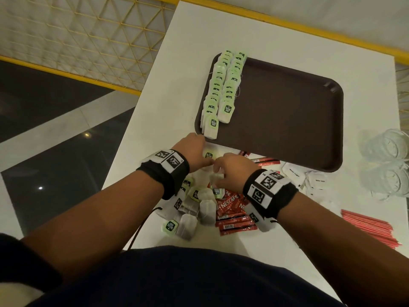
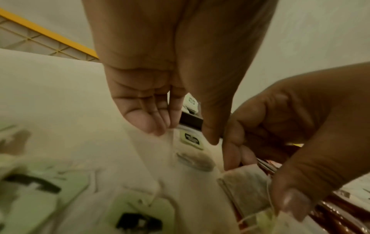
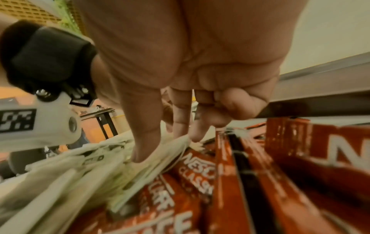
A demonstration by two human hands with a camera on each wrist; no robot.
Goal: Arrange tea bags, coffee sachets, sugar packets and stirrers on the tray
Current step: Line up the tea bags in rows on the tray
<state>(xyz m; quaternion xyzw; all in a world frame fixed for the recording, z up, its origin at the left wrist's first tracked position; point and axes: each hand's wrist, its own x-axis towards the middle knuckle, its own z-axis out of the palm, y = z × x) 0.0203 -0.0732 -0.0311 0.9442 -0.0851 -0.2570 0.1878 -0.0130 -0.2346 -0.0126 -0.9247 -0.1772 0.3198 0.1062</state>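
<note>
Both hands meet just off the tray's near edge. Left hand (image 1: pixel 194 151) hangs w/ fingers straight and relaxed, gripping nothing, tips over a loose green-tagged tea bag (image 1: pixel 209 155) on the desk. Right hand (image 1: pixel 232 168) pinches another tea bag (image 2: pixel 246 185), pale paper, brownish fill, string trailing. Brown tray (image 1: pixel 287 120): two overlapping rows of green-tagged tea bags (image 1: pixel 223 89) along its left edge. Near desk edge: heap of tea bags (image 1: pixel 192 209), red Nescafe sachets (image 1: pixel 232 213), white sugar packets (image 1: pixel 305 176), red stirrers (image 1: pixel 367 229) at right.
</note>
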